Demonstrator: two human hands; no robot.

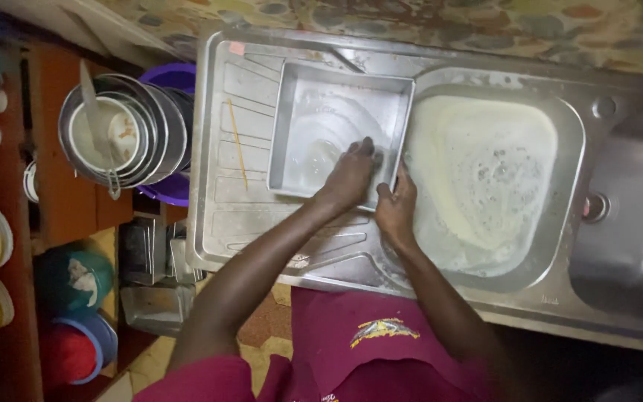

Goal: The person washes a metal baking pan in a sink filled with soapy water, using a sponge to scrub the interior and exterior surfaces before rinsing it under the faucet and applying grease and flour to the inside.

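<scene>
While the right hand [396,205] steadies the square metal tray [329,112], the left hand [351,175] rubs inside.

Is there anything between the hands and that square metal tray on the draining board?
Nothing visible. The left hand lies flat inside the square metal tray, pressing on its bottom, and the right hand grips the tray's near right corner beside the basin of soapy water.
</scene>
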